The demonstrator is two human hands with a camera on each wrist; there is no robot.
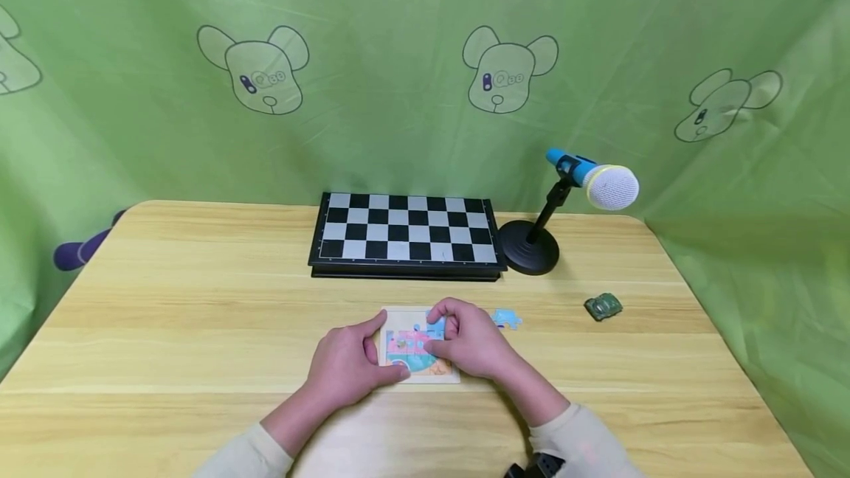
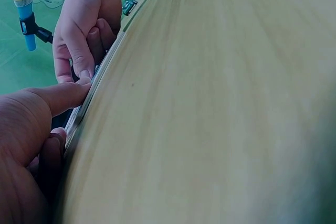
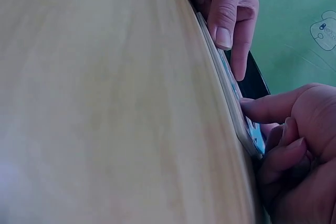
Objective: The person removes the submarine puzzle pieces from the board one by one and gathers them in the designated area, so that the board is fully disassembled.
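Note:
A small square jigsaw puzzle [image 1: 415, 361] with a pale frame and a pink, blue and teal picture lies on the table in the head view. My left hand [image 1: 343, 361] holds its left side, index fingertip at the upper left corner and thumb over the lower edge. Over the puzzle's upper right part, my right hand [image 1: 473, 339] pinches a blue puzzle piece [image 1: 434, 328] between thumb and index finger. That right thumb [image 3: 254, 109] touches the puzzle's face in the right wrist view. Just beyond the right hand lies a loose blue piece [image 1: 507, 318].
Behind the puzzle rests a black-and-white chessboard [image 1: 408, 231]. Right of it stands a blue microphone [image 1: 607, 184] on a round black stand [image 1: 529, 249]. A small dark green toy car [image 1: 603, 306] sits farther right on the wooden table [image 1: 199, 316]. Green cloth [image 1: 398, 94] hangs behind.

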